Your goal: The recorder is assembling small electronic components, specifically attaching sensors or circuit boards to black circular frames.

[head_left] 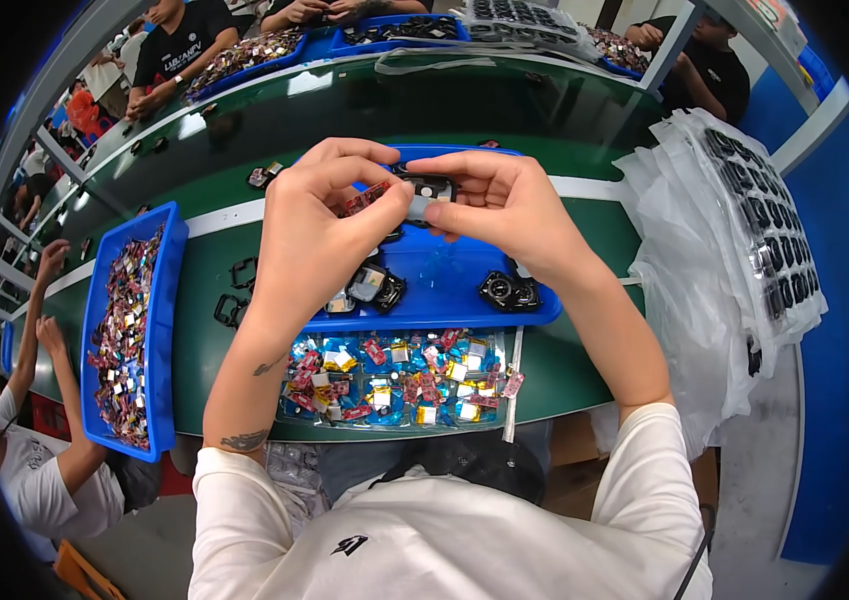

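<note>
Above a blue tray (455, 260), both hands are raised and close together. My right hand (520, 210) pinches a black watch case (435, 187) between thumb and fingers. My left hand (315, 215) has its fingers curled round a small red circuit board (367, 198), and its thumb tip meets the near side of the case. A pale grey piece (418, 208) shows between the two thumbs; which hand holds it I cannot tell. Below my left hand, watch cases with light parts (373, 287) lie in the tray. Another black watch case (510, 290) sits at its right end.
In front of me lies a clear tray (395, 420) of red boards with white and yellow parts. A blue bin (173, 260) full of similar parts stands left. Black frames (235, 300) rest on the green table. Film-wrapped trays of black cases (770, 220) are stacked right. Co-workers sit left and opposite.
</note>
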Motion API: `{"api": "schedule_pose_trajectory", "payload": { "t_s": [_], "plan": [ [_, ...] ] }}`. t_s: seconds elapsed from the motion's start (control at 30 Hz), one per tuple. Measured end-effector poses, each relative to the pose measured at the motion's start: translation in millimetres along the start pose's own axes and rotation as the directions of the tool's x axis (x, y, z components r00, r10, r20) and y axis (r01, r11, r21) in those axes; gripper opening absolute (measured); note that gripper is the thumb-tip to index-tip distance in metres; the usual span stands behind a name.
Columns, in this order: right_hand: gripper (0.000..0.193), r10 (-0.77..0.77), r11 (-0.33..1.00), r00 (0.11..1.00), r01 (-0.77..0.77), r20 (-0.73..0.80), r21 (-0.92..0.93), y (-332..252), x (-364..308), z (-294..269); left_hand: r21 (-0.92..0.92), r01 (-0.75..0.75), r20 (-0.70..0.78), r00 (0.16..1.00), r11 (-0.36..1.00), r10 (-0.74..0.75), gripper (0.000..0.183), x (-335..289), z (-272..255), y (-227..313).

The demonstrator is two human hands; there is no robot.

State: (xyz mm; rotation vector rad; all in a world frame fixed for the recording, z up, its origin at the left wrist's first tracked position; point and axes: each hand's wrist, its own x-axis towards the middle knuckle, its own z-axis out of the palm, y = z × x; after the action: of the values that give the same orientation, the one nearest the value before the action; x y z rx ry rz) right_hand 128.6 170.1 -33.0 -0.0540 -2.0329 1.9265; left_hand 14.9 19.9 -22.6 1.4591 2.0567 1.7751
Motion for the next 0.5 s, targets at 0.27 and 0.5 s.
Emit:
{"api": "schedule_pose_trajectory", "payload": {
  "t_s": [0.27, 0.5],
  "plan": [
    [0.034, -0.133, 0.991, 0.991, 0.133, -0.002, -0.012, -2.4, -4.0, 8.6, -0.047, 0.017, -0.033, 0.999, 0.999, -0.019, 0.012, -3.3, 8.0, -0.8],
    [0.030, -0.165, 0.986, 0.985, 0.164, -0.044, -0.035, -2.2, -6.9, 12.8, -0.088, 0.031, -0.046, 0.998, 0.996, -0.035, 0.013, -3.7, 10.0, 1.1]
  ]
}}
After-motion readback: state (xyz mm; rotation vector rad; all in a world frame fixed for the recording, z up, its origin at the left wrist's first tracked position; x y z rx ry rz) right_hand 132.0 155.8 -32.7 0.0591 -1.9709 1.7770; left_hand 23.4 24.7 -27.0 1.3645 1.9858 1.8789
